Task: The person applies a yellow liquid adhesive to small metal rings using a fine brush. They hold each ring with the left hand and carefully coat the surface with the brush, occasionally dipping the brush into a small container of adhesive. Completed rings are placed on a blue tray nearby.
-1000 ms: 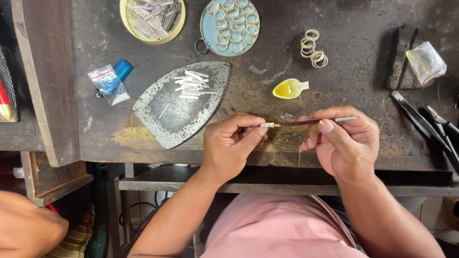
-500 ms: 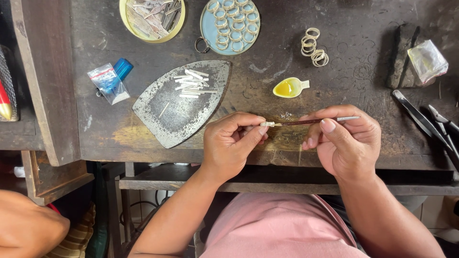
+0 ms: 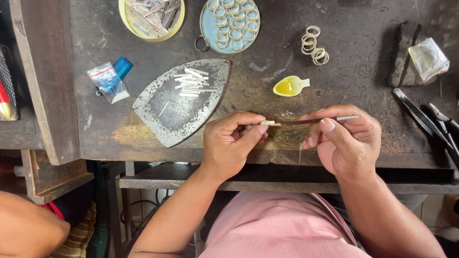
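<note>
- Two hands meet over the near edge of the tabletop [image 3: 363,71]: your left hand [image 3: 232,143] pinches a small pale metal piece [image 3: 267,123] between thumb and forefinger, and your right hand [image 3: 346,141] grips a thin dark brush [image 3: 313,121] like a pen.
- The brush lies almost level, its tip touching the pale piece, so the piece is held out at the fingertips where the tip can reach it.
- Both hands rest low against the tabletop edge, which likely steadies such fine work.
- A small yellow dish [image 3: 289,86] of yellowish liquid sits just beyond the hands, near enough for dipping the brush; what the liquid is cannot be told.
- To the left lies an iron-shaped metal plate [image 3: 162,119] carrying a cluster of short pale strips [image 3: 191,81], grouped within reach of your left hand.
- Farther back stand a blue round lid [image 3: 206,28] filled with rings and a yellow-rimmed tin [image 3: 125,21] of metal scraps, with a loose ring pile [image 3: 314,45] between the lid and the right side.
- Dark tweezers and pliers [image 3: 423,117] lie at the right, beside your right hand.
- A blue lighter and small plastic bag [image 3: 109,81] sit left of the plate, well apart from the work.
</note>
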